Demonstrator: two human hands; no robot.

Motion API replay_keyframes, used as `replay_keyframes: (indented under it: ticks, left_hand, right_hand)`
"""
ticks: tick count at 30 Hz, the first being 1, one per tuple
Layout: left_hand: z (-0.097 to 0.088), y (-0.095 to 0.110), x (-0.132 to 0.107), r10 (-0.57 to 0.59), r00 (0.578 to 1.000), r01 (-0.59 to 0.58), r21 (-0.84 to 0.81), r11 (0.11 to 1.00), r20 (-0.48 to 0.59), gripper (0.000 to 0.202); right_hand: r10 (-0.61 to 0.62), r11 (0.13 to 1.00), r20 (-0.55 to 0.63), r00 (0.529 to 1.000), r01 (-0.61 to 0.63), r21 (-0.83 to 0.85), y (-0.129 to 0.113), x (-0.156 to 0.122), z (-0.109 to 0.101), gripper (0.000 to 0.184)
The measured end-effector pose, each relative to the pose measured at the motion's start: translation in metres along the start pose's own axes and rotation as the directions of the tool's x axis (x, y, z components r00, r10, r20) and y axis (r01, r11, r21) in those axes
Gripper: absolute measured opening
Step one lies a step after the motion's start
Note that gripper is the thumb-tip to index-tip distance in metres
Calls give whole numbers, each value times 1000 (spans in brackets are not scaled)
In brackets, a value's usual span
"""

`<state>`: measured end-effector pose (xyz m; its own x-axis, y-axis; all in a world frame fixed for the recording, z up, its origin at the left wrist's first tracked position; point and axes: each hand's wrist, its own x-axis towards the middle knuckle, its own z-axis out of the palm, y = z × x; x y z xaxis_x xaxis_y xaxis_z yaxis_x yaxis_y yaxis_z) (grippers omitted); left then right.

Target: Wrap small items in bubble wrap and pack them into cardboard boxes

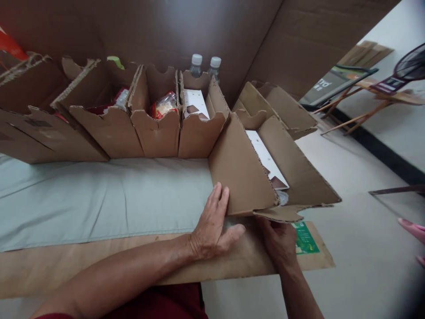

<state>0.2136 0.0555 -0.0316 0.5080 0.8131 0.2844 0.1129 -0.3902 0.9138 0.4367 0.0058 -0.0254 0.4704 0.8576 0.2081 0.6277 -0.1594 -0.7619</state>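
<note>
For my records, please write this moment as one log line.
left hand: on side of open carton; right hand: at front flap; in carton: white piece

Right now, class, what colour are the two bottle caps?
The caps are white, clearest in the head view.

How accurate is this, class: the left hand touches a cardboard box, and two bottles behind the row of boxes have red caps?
Not quite: the head view shows white caps, not red. The left hand does touch a cardboard box, and two bottles stand behind the row of boxes.
</note>
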Motion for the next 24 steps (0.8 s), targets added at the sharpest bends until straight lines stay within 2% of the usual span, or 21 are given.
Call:
replay_keyframes:
  ticks: [3, 5, 10, 12, 15, 19, 21, 24]
  left_hand:
    - [-1, -3, 6, -45, 999, 44, 24, 999, 2, 87]
    - [-2, -5, 11, -77, 997, 77, 26, 997, -11, 83]
    - [-2, -8, 12, -88, 996, 89, 35, 995, -22, 82]
    - [-2, -9, 11, -101, 994, 102, 43, 994, -31, 78]
    - [-1, -10, 10, -102, 995, 103, 56, 993, -15, 72]
    - [-1, -12, 12, -68, 998, 68, 76, 995, 2, 70]
    - [-1, -12, 12, -76, 997, 76, 73, 994, -2, 69]
    - [-1, -12, 12, -87, 996, 87, 55, 995, 6, 69]
  right_hand:
    - [36, 999, 5, 999, -37, 31, -14, 7, 9, 40]
    - [36, 999, -2, 999, -36, 35, -24, 22, 17, 45]
    - [-29, 975, -33, 999, 21, -222, -42, 84, 34, 49]
    - [-56, 968, -21, 998, 49, -245, -49, 97, 39, 47]
    - [-125, 972, 52, 991, 133, -194, -62, 93, 48, 42]
    - [-308, 948, 182, 934, 317, -25, -76, 76, 65, 36]
    - [-342, 938, 192, 920, 346, 12, -80, 79, 72, 33]
    - [-329, 942, 179, 927, 336, -8, -81, 94, 80, 34]
